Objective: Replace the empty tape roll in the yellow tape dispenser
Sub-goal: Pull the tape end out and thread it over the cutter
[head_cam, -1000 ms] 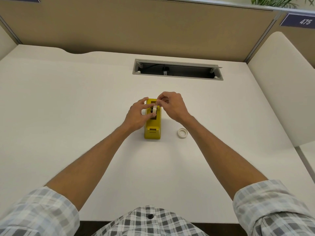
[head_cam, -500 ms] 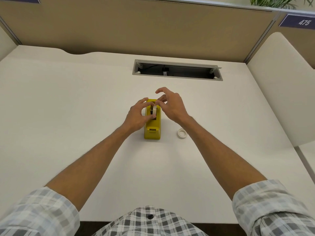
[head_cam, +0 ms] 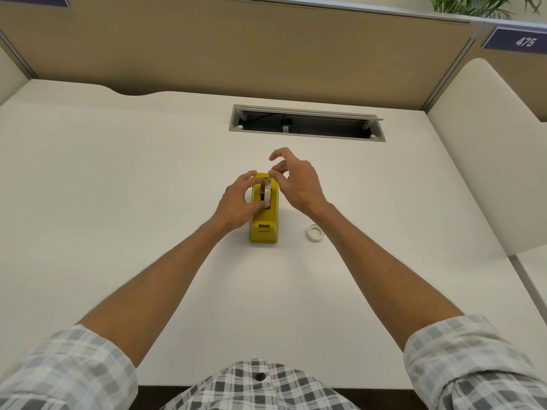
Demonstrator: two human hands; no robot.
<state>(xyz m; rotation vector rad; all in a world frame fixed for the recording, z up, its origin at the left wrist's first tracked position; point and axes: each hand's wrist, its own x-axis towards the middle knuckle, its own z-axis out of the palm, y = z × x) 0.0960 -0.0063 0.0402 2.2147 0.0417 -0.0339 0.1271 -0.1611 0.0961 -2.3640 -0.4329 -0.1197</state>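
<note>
The yellow tape dispenser (head_cam: pixel 264 224) stands in the middle of the white desk (head_cam: pixel 118 202), cutter end toward me. A white tape roll (head_cam: pixel 268 193) sits upright in its slot. My left hand (head_cam: pixel 238 202) grips the roll from the left, thumb and fingers curled round it. My right hand (head_cam: pixel 296 182) is at the roll's far top edge, thumb and forefinger pinching the loose tape end, the other fingers spread and raised. A small empty white tape core (head_cam: pixel 315 232) lies flat on the desk to the right of the dispenser.
A recessed cable tray (head_cam: pixel 306 124) opens in the desk behind the dispenser. Tan partition panels (head_cam: pixel 236 48) close off the back, and a cream divider (head_cam: pixel 485 161) stands on the right.
My right hand has lifted slightly and its outer fingers have spread open. The left hand and the dispenser have stayed in place.
</note>
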